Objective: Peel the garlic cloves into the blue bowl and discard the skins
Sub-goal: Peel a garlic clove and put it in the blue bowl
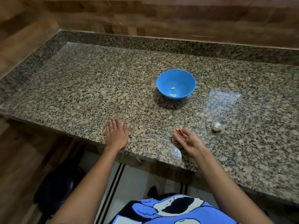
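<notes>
A blue bowl (176,78) stands on the granite counter (80,88) and holds a few peeled garlic cloves (173,88). A garlic bulb (217,127) lies to the right of my hands. My left hand (116,135) rests flat, palm down, near the counter's front edge. Palm up and fingers nearly straight, my right hand (186,138) carries a small piece of garlic skin (179,129) at its fingertips. A pale bit (170,117) lies on the counter between the bowl and my hands; I cannot tell whether it is clove or skin.
A raised granite ledge (145,41) and a wood-patterned wall border the counter at the back and left. A dark round object (55,189) sits on the floor below the counter's left end.
</notes>
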A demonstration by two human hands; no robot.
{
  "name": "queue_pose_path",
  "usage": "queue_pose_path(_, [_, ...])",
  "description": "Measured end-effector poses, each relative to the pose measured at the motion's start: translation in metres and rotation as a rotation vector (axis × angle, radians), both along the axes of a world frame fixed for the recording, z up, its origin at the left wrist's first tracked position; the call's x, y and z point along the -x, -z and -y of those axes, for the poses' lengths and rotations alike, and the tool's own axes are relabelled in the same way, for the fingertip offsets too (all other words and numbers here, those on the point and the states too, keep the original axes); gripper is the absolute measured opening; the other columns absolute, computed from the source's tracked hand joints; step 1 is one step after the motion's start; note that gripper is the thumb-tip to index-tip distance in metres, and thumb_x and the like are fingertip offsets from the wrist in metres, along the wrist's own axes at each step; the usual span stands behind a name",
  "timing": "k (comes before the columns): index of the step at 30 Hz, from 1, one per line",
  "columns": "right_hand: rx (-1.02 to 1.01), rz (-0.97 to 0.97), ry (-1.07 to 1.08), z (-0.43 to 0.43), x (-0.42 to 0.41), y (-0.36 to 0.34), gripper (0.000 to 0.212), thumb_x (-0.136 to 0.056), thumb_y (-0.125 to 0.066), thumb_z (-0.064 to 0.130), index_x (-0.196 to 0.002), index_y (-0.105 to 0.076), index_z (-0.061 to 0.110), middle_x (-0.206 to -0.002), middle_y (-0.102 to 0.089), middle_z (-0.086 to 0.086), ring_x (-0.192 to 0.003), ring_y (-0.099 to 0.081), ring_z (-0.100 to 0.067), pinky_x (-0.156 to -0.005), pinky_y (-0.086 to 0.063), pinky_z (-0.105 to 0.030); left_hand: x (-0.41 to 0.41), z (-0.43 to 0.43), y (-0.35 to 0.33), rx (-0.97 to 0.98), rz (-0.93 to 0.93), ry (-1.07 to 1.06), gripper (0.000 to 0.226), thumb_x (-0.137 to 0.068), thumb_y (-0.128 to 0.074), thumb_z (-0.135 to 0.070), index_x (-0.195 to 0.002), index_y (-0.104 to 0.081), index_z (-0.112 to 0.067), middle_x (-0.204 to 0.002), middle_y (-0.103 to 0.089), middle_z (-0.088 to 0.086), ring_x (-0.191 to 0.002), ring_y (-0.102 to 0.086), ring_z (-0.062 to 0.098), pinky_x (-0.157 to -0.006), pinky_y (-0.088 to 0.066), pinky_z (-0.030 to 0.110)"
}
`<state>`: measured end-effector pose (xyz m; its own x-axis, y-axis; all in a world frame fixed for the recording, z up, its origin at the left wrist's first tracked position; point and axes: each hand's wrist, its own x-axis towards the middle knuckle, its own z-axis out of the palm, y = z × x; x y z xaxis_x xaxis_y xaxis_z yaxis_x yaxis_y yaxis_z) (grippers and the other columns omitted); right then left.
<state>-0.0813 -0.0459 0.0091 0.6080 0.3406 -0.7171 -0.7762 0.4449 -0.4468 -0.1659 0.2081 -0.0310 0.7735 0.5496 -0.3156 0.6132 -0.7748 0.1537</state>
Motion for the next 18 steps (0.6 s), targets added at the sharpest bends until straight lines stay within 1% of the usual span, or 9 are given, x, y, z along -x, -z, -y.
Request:
queue_pose_path(2, [0.016,0.012,0.026,0.004,-0.003,0.001,0.012,-0.093,-0.048,0.003,-0.096,-0.056,-0.006,-0.083,-0.067,-0.021,-0.073,-0.069,-0.025,-0.064,-0.058,-0.029,0.002,0.036,-0.001,0.013,0.012,0.199,0.073,-0.094,0.004,-0.057,-0.144,0.019,-0.007,-0.151,0.026,0.011,-0.142,0.019,0.023,-0.115,0.012,0.039])
queue_pose_path(4, [0.026,0.028,0.049,0.01,-0.005,0.0,0.013,-0.094,-0.048,0.004,-0.097,-0.057,-0.006,-0.089,-0.065,-0.02,-0.076,-0.068,-0.024,-0.064,-0.058,-0.028,0.004,0.077,-0.001,0.063,0.033,0.413,0.071,-0.094,0.004,-0.058,-0.143,0.023,-0.01,-0.149,0.03,0.007,-0.14,0.023,0.019,-0.115,0.013,0.037])
queue_pose_path(6, [0.037,0.05,0.069,0.02,-0.007,0.003,0.014,-0.093,-0.05,0.005,-0.096,-0.058,-0.006,-0.085,-0.068,-0.019,-0.075,-0.069,-0.023,-0.062,-0.058,-0.026,0.001,0.113,0.002,0.115,0.018,0.59,0.071,-0.094,0.003,-0.059,-0.143,0.023,-0.012,-0.149,0.031,0.005,-0.14,0.026,0.017,-0.116,0.013,0.036])
queue_pose_path(8, [0.049,0.06,0.123,0.032,-0.008,0.005,0.014,-0.092,-0.051,0.006,-0.095,-0.058,-0.006,-0.079,-0.07,-0.017,-0.071,-0.071,-0.021,-0.059,-0.058,-0.024,-0.009,0.139,0.005,0.162,0.011,0.709,0.071,-0.095,0.0,-0.058,-0.144,0.023,-0.013,-0.151,0.03,0.005,-0.14,0.026,0.016,-0.118,0.011,0.035])
queue_pose_path(11, [0.075,0.064,0.237,0.056,-0.005,0.007,0.014,-0.094,-0.049,0.005,-0.091,-0.057,-0.006,-0.082,-0.067,-0.018,-0.063,-0.07,-0.018,-0.055,-0.056,-0.022,-0.03,0.167,0.008,0.231,0.046,0.867,0.072,-0.096,-0.004,-0.058,-0.146,0.02,-0.013,-0.153,0.026,0.005,-0.141,0.023,0.015,-0.119,0.007,0.036])
queue_pose_path(13, [0.087,0.065,0.331,0.073,0.0,0.006,0.017,-0.095,-0.047,0.004,-0.084,-0.056,-0.005,-0.07,-0.068,-0.016,-0.057,-0.069,-0.016,-0.054,-0.056,-0.021,-0.043,0.182,0.007,0.246,0.051,1.005,0.068,-0.098,-0.008,-0.054,-0.148,0.015,-0.015,-0.155,0.021,0.004,-0.142,0.02,0.013,-0.119,0.006,0.036])
queue_pose_path(15, [0.09,0.06,0.428,0.09,0.005,0.007,0.019,-0.095,-0.046,0.004,-0.08,-0.055,-0.004,-0.06,-0.068,-0.012,-0.054,-0.068,-0.015,-0.054,-0.056,-0.021,-0.054,0.188,0.005,0.223,0.057,1.204,0.061,-0.101,-0.014,-0.047,-0.15,0.007,-0.018,-0.156,0.012,0.001,-0.142,0.014,0.01,-0.119,0.007,0.033])
queue_pose_path(17, [0.09,0.05,0.507,0.106,0.014,0.01,0.019,-0.095,-0.046,0.004,-0.08,-0.054,-0.004,-0.058,-0.068,-0.012,-0.055,-0.068,-0.016,-0.054,-0.056,-0.021,-0.063,0.189,0.006,0.243,0.091,1.421,0.053,-0.103,-0.022,-0.038,-0.151,-0.01,-0.021,-0.158,-0.002,0.002,-0.144,0.002,0.013,-0.117,0.005,0.032])
queue_pose_path(18, [0.096,0.047,0.534,0.112,0.017,0.013,0.019,-0.095,-0.046,0.004,-0.08,-0.054,-0.003,-0.059,-0.068,-0.012,-0.056,-0.069,-0.016,-0.054,-0.056,-0.021,-0.065,0.189,0.006,0.301,0.13,1.512,0.048,-0.103,-0.028,-0.032,-0.15,-0.023,-0.019,-0.157,-0.014,0.005,-0.145,-0.009,0.018,-0.117,-0.002,0.034])
